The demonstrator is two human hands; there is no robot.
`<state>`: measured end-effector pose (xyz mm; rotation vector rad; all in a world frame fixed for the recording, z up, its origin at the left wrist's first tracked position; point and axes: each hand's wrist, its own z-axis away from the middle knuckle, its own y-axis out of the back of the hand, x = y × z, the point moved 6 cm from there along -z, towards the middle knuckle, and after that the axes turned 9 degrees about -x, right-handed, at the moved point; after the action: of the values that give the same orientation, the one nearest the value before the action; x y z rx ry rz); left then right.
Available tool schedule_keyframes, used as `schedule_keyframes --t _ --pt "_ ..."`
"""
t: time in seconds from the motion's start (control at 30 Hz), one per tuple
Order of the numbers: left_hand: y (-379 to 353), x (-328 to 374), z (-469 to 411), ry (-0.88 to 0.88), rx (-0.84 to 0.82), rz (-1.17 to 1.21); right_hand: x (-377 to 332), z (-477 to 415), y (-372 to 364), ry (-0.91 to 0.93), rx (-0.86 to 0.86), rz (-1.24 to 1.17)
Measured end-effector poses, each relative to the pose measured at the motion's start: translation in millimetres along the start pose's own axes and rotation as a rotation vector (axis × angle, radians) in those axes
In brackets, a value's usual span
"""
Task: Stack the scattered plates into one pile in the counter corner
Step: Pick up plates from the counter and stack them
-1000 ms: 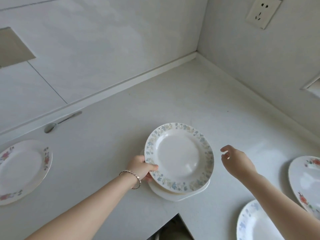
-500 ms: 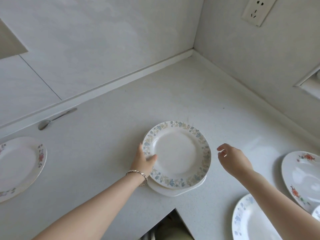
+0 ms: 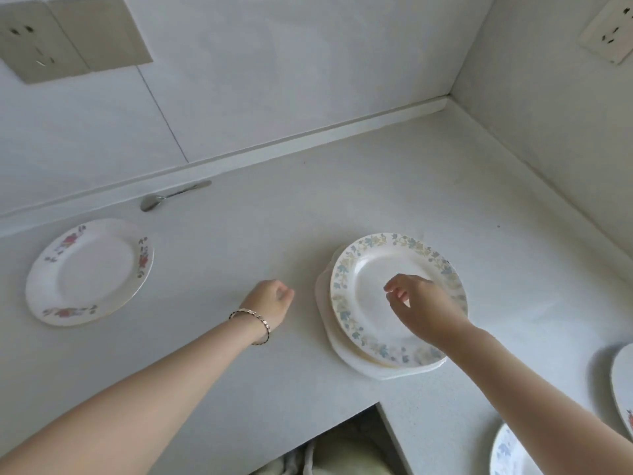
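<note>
The blue-rimmed plate [image 3: 363,293] lies on a white plate [image 3: 376,370], mid-right on the surface [image 3: 342,186] and well apart from the far corner; a red-flowered plate [image 3: 89,272] lies at left. The left hand [image 3: 270,301] is just left of this pile, fingers loosely curled, empty. The right hand [image 3: 424,310] is above the top plate, fingers relaxed, empty.

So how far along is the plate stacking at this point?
Done: a blue-leaf plate sits on a white plate, a pile of two, short of the corner. In hand: nothing; the left hand is beside the pile and the right hand above it, both empty. Left: the red-flower plate at far left, a right-edge plate and a bottom-right plate, all lying apart.
</note>
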<state>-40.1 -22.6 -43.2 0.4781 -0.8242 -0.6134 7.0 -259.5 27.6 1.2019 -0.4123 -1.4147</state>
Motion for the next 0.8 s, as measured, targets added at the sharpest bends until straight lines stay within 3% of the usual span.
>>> schedule_keyframes --t 0.13,0.3,0.53,0.63,0.8 --pt "55.8 -90.0 18.5 0.186 0.081 -0.053 -89.9 -29.5 -35.6 0.141 -0.227 0.136" --pt "119.5 -206.1 55.5 0.382 0.190 0.016 -200.1 -61.8 -95.9 0.270 -0.380 0.251" --pt "158.9 -326.1 83.3 0.534 0.220 0.101 -318.9 -108.8 -176.2 0.155 -0.468 0.008" --pt "164.5 -350.8 80.7 0.546 0.199 0.128 -346.3 -132.2 -211.9 -0.021 -0.501 -0.236" --pt "166.0 -366.5 69.7 0.522 0.176 0.117 -362.2 -148.1 -248.5 -0.538 -0.552 -1.136"
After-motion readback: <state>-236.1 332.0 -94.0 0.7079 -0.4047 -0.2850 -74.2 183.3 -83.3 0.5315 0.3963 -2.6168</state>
